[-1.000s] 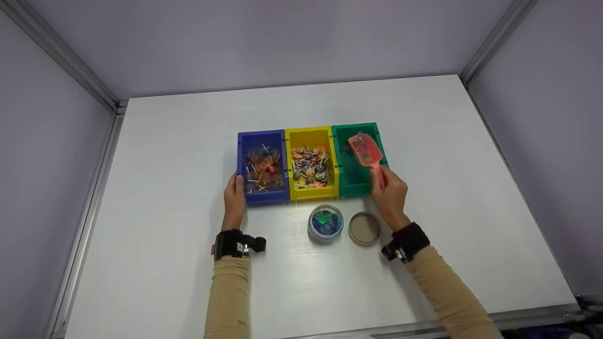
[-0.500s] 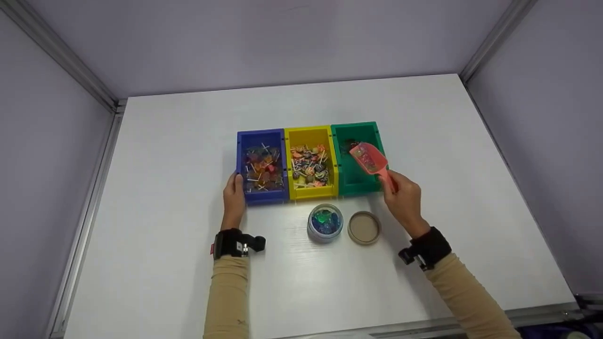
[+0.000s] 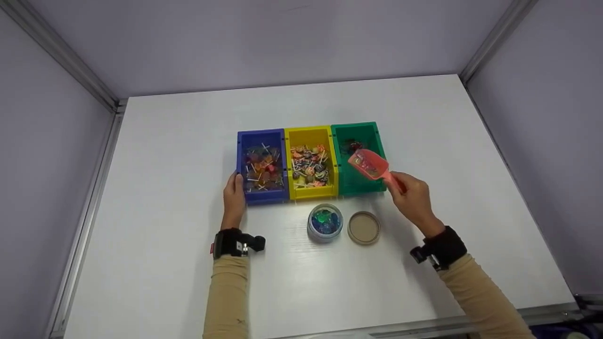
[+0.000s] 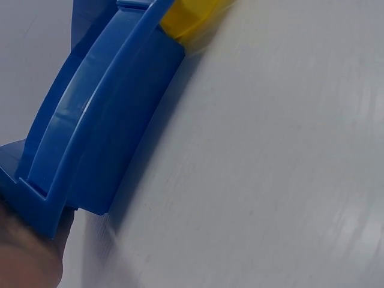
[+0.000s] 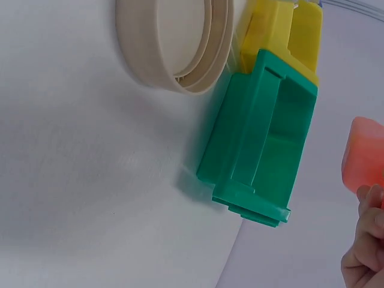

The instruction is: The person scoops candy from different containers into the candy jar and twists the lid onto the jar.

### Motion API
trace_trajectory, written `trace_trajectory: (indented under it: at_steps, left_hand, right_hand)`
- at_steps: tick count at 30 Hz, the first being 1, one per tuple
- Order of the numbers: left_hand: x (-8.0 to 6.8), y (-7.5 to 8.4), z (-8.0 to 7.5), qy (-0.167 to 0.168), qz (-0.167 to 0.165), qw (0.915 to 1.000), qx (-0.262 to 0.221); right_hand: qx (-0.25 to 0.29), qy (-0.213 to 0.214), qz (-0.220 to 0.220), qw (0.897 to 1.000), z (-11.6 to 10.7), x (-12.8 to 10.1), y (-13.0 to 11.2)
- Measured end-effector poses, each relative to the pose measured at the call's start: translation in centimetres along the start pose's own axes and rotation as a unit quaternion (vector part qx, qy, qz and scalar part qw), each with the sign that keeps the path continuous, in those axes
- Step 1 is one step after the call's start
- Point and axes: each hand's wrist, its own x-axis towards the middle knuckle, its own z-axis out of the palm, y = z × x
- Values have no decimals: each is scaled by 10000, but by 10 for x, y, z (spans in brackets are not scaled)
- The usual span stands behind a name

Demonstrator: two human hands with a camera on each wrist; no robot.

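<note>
My right hand (image 3: 412,197) grips a pink scoop (image 3: 377,165) by its handle. The scoop holds clear, wrapped-looking pieces and hangs over the green bin (image 3: 360,186), whose far end has a few dark reddish pieces. In the right wrist view the scoop (image 5: 363,153) shows at the right edge. My left hand (image 3: 234,197) holds the blue bin (image 3: 266,197) at its front left corner, thumb at the rim. That bin contains clear-wrapped lollipops. Between the two, the yellow bin (image 3: 311,193) holds smaller striped lollipops.
In front of the joined bins stands an open jar (image 3: 325,238) with blue and green pieces. To its right lies a round beige lid (image 3: 364,228), inner side up. Grey walls (image 3: 301,47) border the white table (image 3: 179,179) at the back and sides.
My right hand has drawn back to the right and toward me with the scoop, uncovering the dark pieces at the green bin's far end. The left hand stays in place.
</note>
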Motion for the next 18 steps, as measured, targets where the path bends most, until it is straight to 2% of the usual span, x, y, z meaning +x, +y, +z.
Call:
trace_trajectory:
  at_steps: [11,18]
  left_hand:
    - [-1,2,1,-19,-14,10000,-11]
    - [-1,2,0,-62,-77,9999,-17]
  right_hand:
    - [164,-701,-503,9961,-11,-1,1]
    - [609,-1229,-317,9900,-14,-2,1]
